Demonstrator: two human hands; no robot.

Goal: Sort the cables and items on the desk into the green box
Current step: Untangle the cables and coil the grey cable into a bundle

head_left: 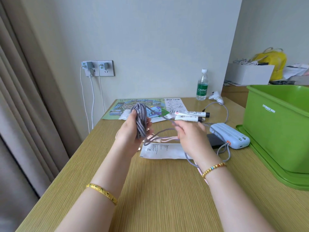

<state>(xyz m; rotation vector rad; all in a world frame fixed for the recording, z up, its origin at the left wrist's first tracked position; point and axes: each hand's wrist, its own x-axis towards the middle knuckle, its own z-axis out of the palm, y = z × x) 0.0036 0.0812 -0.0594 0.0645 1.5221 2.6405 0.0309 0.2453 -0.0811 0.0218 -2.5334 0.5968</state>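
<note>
The grey cable [141, 120] is wound in a coil in the left hand [132, 131], whose fingers curl round the loops and hold them upright above the desk [158, 190]. Its loose end runs right to the right hand [189, 136], which pinches the strand between thumb and fingers (the fingertips are partly hidden by the hand itself). A slack loop of the same cable hangs between the hands, over a pink cable [164, 139] and a white leaflet [164, 150] lying on the desk. Just right of the right hand sits a pale blue power bank [231, 135] with a second grey cord [224, 111] behind it. Two white tubes [192, 115] lie behind the hands, beside a map [124, 107]. The green box [275, 129] stands open on its lid [274, 173] at the right edge, apart from both hands
</note>
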